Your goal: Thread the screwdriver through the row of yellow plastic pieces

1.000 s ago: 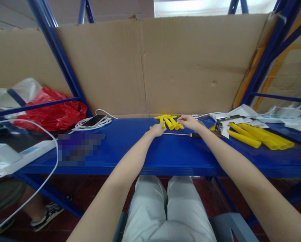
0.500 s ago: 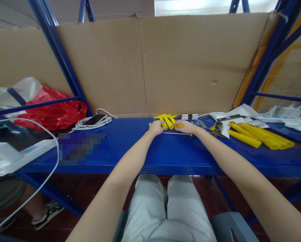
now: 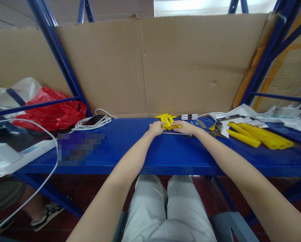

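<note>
Yellow T-shaped pieces (image 3: 168, 126): grouped on the worktop (image 3: 130, 148), near the cardboard (image 3: 190, 67).
Left hand (image 3: 156, 128): curled against the group's left side; pinch cannot be confirmed.
Right hand (image 3: 183, 127): curled at the right side; likewise unconfirmed.
Handling: group judged steadied from both sides.

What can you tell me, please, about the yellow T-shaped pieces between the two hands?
The yellow T-shaped pieces lie side by side on the blue table, crossbars towards the cardboard, rounded stems towards the person. They look like smooth plastic. The left hand has its fingers at the group's left side, the right hand at its right; they partly hide it, so I cannot give an exact count.
</note>
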### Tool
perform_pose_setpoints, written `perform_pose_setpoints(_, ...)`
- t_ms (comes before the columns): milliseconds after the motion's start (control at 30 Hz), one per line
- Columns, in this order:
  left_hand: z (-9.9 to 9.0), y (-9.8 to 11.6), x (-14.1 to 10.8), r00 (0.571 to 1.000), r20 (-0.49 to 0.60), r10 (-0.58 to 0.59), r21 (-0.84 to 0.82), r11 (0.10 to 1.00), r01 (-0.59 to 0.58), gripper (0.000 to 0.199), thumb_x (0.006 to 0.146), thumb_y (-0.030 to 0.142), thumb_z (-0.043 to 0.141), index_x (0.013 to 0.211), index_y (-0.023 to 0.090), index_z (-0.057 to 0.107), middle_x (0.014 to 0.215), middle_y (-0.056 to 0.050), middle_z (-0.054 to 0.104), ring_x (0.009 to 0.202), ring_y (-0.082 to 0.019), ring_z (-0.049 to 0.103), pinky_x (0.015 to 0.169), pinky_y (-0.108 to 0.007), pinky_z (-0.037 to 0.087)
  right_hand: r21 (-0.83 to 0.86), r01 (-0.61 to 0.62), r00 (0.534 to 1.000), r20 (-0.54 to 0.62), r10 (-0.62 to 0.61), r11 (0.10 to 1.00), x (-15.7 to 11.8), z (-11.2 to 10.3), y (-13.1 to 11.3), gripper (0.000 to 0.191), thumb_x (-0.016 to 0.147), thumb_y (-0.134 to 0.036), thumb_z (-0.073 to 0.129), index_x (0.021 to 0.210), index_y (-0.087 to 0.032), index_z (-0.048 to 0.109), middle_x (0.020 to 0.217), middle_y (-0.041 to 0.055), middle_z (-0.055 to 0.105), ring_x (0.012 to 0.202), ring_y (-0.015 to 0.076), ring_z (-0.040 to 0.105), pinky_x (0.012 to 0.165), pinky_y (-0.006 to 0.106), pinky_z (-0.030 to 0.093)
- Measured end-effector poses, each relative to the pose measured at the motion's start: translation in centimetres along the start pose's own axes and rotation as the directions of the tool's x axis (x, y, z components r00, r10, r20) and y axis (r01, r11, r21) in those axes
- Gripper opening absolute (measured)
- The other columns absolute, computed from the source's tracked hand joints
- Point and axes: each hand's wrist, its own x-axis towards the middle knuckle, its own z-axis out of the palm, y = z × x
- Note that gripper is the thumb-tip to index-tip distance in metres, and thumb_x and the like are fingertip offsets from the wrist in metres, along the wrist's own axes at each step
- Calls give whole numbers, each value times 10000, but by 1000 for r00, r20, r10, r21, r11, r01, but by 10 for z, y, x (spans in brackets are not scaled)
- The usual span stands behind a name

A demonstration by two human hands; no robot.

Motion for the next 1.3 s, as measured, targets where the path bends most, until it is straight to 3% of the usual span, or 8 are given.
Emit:
perform_pose_setpoints(167, 0, 0, -1, 1000, 1, -3, -12, 1000, 3, 461, 922, 211, 567, 1343, 375, 658, 1386, -12, 664, 1304, -278, 599, 1102, -471, 459, -5, 26, 1000, -3, -26, 1000, 0, 2, 0, 484, 820, -126, 636, 1290, -215, 715, 1393, 81, 644, 1327, 272, 575, 1174, 448, 377)
perform_pose_setpoints(400, -4, 4, -3, 999, 37, -19, 8, 1000, 19, 484, 924, 177, 526, 1341, 386, 655, 1386, -8, 666, 1314, -260, 590, 1126, -463, 433, -12, 64, 997, -36, -65, 998, 3, 7, 2, 496, 808, -61, 595, 1248, -238, 739, 1347, 78, 681, 1307, 247, 591, 1129, 395, 431)
perform_pose_setpoints(633, -1, 7, -2, 997, 69, 35, -21, 999, -34, 573, 917, 133, 524, 1418, 407, 574, 1572, -41, 475, 1420, -292, 487, 1161, -508, 382, -37, 31, 998, -57, -33, 999, 5, 7, 1, 517, 794, 10, 529, 1212, -191, 757, 1352, 122, 673, 1245, 268, 635, 1070, 392, 483)
perform_pose_setpoints(733, 2, 6, 1, 993, 97, 68, -22, 998, -66, 639, 899, 91, 543, 1460, 396, 524, 1596, -63, 428, 1437, -276, 466, 1163, -458, 388, -31, 38, 997, -66, -40, 999, 5, 7, 3, 523, 789, 8, 526, 1204, -207, 762, 1329, 96, 693, 1233, 249, 640, 1056, 366, 495)
perform_pose_setpoints(900, 2, 3, 5, 992, 70, 105, -69, 993, -101, 550, 915, 114, 586, 1404, 366, 602, 1538, -50, 508, 1365, -247, 551, 1150, -358, 414, -36, 52, 995, -86, -55, 998, 5, 8, 7, 548, 772, 25, 511, 1186, -226, 770, 1277, 75, 721, 1235, 234, 638, 1067, 360, 488)
perform_pose_setpoints(1133, 2, 2, 4, 993, 37, 111, -86, 990, -107, 412, 944, 189, 614, 1329, 322, 677, 1517, -62, 527, 1351, -236, 566, 1159, -342, 405, -81, -18, 995, -101, 10, 997, 4, 6, 4, 529, 788, 51, 497, 1200, -156, 755, 1336, 144, 680, 1288, 254, 608, 1127, 378, 430)
perform_pose_setpoints(1300, 6, 1, 6, 994, 6, 106, -111, 988, -104, 416, 952, 133, 571, 1305, 315, 697, 1481, -45, 569, 1330, -214, 587, 1152, -314, 411, -82, -37, 995, -95, 29, 996, 3, 6, 1, 525, 795, 52, 484, 1210, -131, 749, 1349, 161, 668, 1288, 260, 608, 1125, 364, 430)
